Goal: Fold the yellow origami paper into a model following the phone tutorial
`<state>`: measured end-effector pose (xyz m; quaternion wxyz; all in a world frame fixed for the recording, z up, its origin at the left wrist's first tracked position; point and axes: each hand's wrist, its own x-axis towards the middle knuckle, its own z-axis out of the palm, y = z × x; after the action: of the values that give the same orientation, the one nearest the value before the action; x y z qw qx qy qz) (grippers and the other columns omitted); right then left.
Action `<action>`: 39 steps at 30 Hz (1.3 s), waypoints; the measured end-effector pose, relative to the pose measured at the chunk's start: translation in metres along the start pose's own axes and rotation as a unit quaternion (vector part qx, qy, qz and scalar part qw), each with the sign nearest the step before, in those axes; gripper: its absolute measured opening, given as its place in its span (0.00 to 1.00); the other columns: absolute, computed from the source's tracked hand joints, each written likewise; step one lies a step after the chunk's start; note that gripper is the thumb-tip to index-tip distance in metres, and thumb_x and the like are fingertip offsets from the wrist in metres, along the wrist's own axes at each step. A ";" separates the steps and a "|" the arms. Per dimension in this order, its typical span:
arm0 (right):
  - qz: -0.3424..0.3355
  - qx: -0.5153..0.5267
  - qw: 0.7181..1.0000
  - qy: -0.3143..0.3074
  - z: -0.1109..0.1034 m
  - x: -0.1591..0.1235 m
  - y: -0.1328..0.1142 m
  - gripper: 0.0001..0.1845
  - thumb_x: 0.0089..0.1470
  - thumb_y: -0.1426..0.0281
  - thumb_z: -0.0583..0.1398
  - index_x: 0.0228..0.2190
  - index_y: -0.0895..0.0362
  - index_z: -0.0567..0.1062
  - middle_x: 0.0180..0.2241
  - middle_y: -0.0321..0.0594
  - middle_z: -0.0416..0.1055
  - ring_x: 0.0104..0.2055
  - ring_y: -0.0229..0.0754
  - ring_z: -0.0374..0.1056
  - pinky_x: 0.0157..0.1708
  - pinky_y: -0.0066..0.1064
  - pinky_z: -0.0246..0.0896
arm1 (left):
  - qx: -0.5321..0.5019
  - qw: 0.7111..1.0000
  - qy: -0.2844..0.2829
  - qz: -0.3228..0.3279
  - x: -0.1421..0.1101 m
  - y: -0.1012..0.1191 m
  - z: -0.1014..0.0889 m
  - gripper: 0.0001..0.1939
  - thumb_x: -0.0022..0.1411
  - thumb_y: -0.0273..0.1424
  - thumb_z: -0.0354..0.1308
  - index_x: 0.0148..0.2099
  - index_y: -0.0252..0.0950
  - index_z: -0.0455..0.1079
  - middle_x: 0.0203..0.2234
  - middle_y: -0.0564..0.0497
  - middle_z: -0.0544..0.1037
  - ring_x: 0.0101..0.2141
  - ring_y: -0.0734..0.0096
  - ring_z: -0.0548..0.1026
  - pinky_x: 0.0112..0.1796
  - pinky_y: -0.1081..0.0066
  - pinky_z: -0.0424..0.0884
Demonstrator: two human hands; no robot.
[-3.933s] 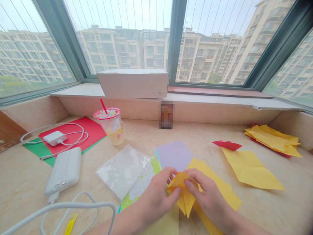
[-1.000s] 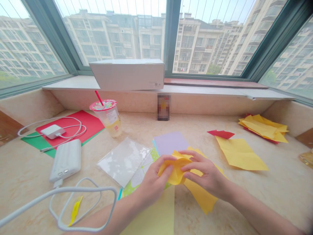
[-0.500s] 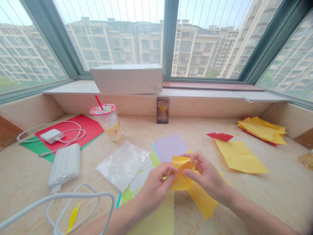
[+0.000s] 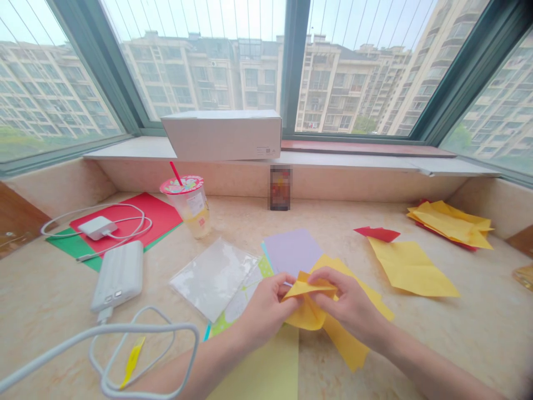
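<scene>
Both my hands hold a folded piece of yellow paper (image 4: 307,304) just above the table, near its front middle. My left hand (image 4: 266,310) pinches its left side with thumb and fingers. My right hand (image 4: 348,304) pinches its right side, fingers curled over the top fold. Under them lies a flat yellow sheet (image 4: 353,328), a pale yellow-green sheet (image 4: 266,372) and a lilac sheet (image 4: 292,251).
A clear plastic sleeve (image 4: 212,276) lies left of my hands. Farther left are a white power bank (image 4: 120,274) with cables, a charger (image 4: 97,226) on red and green paper, and a lidded cup with a straw (image 4: 190,204). Yellow sheets (image 4: 410,266) and a paper pile (image 4: 452,222) lie right. A white box (image 4: 222,134) sits on the sill.
The hands have turned and refolded the yellow piece, pressing it flatter and lower over the sheets. The view has shifted slightly.
</scene>
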<state>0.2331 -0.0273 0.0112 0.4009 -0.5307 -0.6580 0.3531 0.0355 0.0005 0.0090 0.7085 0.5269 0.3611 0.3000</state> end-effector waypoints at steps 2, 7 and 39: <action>0.012 -0.002 1.000 -0.014 0.000 -0.001 0.000 0.10 0.54 0.73 0.61 0.38 0.51 0.80 0.39 0.36 0.81 0.43 0.45 0.77 0.46 0.36 0.72 | 0.017 1.000 0.006 -0.008 -0.001 0.002 0.001 0.12 0.59 0.35 0.64 0.42 0.34 0.71 0.29 0.48 0.81 0.29 0.67 0.78 0.27 0.76 0.65; 0.011 0.020 0.999 -0.029 0.001 -0.003 -0.004 0.16 0.52 0.76 0.60 0.38 0.49 0.84 0.38 0.37 0.82 0.41 0.45 0.77 0.45 0.36 0.72 | 0.015 1.000 0.008 -0.017 -0.004 0.005 0.003 0.16 0.58 0.39 0.68 0.41 0.33 0.70 0.29 0.47 0.81 0.27 0.70 0.76 0.25 0.78 0.62; -0.050 0.150 0.983 -0.093 -0.008 -0.003 0.009 0.18 0.56 0.79 0.59 0.37 0.46 0.84 0.43 0.35 0.80 0.41 0.40 0.75 0.41 0.29 0.71 | -0.045 0.990 -0.084 -0.099 -0.019 0.017 -0.006 0.23 0.63 0.50 0.62 0.45 0.34 0.71 0.34 0.48 0.78 0.30 0.73 0.75 0.27 0.78 0.65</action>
<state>0.2440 -0.0280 0.0060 0.4302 -0.3962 -0.6574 0.4751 0.0191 -0.0072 0.0277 0.7857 0.4795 0.3364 0.1990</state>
